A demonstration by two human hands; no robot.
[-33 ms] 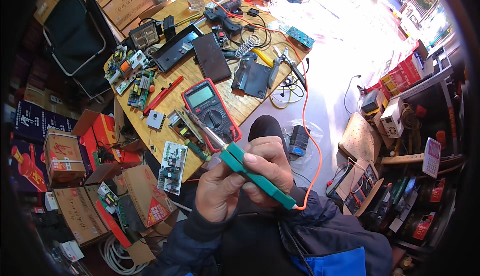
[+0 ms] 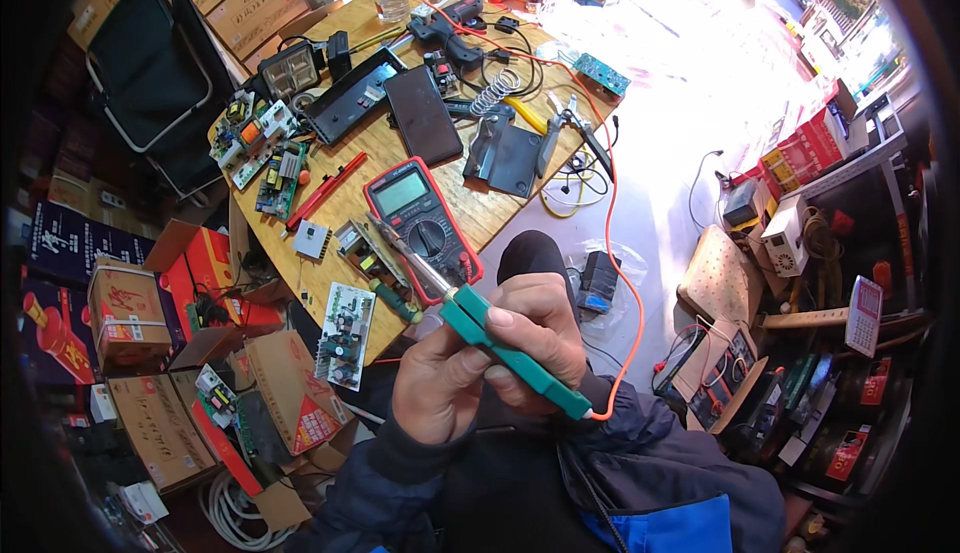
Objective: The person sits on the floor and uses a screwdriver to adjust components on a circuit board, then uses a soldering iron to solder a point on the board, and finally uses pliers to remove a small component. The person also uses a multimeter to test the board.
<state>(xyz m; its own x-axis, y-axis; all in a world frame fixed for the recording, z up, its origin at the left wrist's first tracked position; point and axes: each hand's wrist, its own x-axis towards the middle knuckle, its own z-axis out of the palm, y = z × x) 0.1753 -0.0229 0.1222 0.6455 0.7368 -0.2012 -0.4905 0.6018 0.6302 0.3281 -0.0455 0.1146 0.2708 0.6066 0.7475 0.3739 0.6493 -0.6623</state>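
A soldering iron (image 2: 520, 358) with a green handle and an orange cord is between my two hands in front of my chest. Its metal barrel points up and to the left, over the lower edge of a red-and-black multimeter (image 2: 402, 198). My right hand (image 2: 545, 328) wraps the handle with the thumb on top. Closed against the handle's left side is my left hand (image 2: 438, 393), its thumb pressed to the green plastic and its other fingers partly hidden. Close to the tip, a circuit board with a transformer (image 2: 360, 248) and a white circuit board (image 2: 346, 336) lie at the table's edge.
The wooden table (image 2: 325, 188) also bears a dark phone (image 2: 424, 118), pliers (image 2: 575, 123), a black plastic case (image 2: 350, 96) and several circuit boards. The orange cord (image 2: 612, 243) loops along the table's right side. Open cardboard boxes (image 2: 290, 388) stand at left.
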